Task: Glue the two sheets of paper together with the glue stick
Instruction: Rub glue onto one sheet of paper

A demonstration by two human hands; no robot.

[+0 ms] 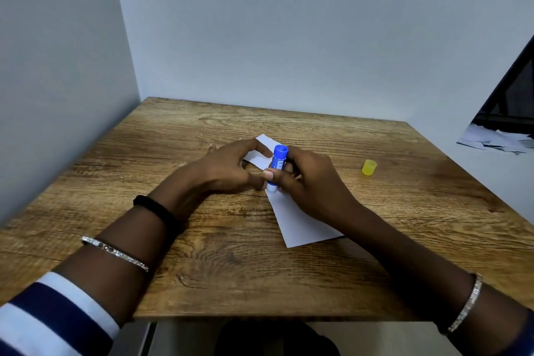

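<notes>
The glue stick point(276, 167) is gripped upright in the right hand point(306, 182), tip down on the near sheet point(300, 222) on the table point(202, 269). The far sheet point(264, 150) is pressed down by the arched left hand point(228, 167). Light, limp paper is judged likely to drag; it is best pinned beside the tip.

No word, brand or number can be read anywhere. The only print sits on the glue stick point(279, 154): a label point(276, 165) on its blue barrel carries pale marks and lines, too small and blurred to make out. The yellow cap point(369, 167), right of the glue stick, shows no legible mark.
</notes>
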